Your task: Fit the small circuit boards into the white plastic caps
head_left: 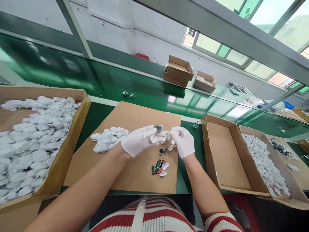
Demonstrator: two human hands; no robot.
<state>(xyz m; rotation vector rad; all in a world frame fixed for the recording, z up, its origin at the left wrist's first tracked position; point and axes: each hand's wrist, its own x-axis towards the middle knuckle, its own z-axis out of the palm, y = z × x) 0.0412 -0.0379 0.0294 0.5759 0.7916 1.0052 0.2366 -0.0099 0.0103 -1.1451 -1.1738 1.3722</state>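
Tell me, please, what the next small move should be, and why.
Probably bring the right hand over to the circuit board: the left hand holds it, and the right hand is close by, beside small white parts.

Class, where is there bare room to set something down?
Bare room: the flat brown cardboard sheet, between the left forearm and the green circuit boards, and again beyond the left white-gloved hand; also the shallow brown cardboard box right of the right white-gloved hand. Crowded: between the hands, and at the pile of white rounded pieces.
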